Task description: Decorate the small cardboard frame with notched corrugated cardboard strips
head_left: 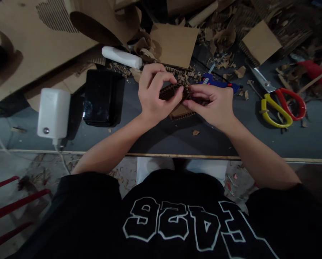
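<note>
we pinch a small corrugated cardboard piece [174,91] between both hands: left hand [154,95] closed on its left end, right hand [213,104] gripping its right. squeezing too hard could crush the flutes, and the glue gun [217,82] just beyond our right knuckles could burn us.

Hands: two, the left hand [152,93] and the right hand [213,104], were both closed on one corrugated piece [174,91].
Scissors [281,102]: one pair lay near the bench's right edge.
Glue gun [217,82]: one, blue.
White tube [121,57]: one.
Black box [100,97]: one.
White adapter [53,113]: one sat near the bench's front edge.
Flat cardboard squares: two, one [174,45] behind the hands and one [260,42] toward the far right.
Cardboard scraps: too many to count.
</note>
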A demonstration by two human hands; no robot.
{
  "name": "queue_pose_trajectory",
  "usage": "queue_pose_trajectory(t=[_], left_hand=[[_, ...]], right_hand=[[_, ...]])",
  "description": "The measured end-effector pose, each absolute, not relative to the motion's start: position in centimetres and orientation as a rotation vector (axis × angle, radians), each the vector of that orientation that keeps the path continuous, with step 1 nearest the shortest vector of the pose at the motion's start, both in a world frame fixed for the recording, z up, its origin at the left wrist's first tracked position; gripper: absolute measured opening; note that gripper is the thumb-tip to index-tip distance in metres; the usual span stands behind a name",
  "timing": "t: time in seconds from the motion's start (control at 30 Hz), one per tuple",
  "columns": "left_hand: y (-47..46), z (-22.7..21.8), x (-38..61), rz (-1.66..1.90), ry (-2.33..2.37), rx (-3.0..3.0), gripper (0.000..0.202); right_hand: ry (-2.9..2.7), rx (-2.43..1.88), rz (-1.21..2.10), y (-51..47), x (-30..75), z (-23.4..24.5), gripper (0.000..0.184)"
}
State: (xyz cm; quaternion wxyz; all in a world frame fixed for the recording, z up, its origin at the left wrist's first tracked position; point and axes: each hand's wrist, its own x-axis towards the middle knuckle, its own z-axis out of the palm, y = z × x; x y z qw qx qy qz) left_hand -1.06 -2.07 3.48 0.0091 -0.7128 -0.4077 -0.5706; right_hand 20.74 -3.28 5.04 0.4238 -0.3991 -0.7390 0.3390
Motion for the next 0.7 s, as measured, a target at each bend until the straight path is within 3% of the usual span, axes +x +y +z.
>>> queue_pose_trajectory(t=[0.27, 0.5, 0.7], left_hand=[[-1.8, 2.7, -1.3, -1.689, -1.605, -2.334, 0.045], [-2.1, 3.9, -0.3, -1.814, -1.2, -2.113, 0.041], [-1.3, 2.1, -0.7, -1.93, -1.236, -2.242, 0.044]], right_hand=[[-1.848, -0.992, 0.822, -3.2, 20.7, 4.9, 0.037], [-1.881, -0.991, 0.818, -3.3, 20.7, 4.9, 0.036], [-1.895, -0.987, 0.778, -3.4, 20.7, 5.0, 0.033]])
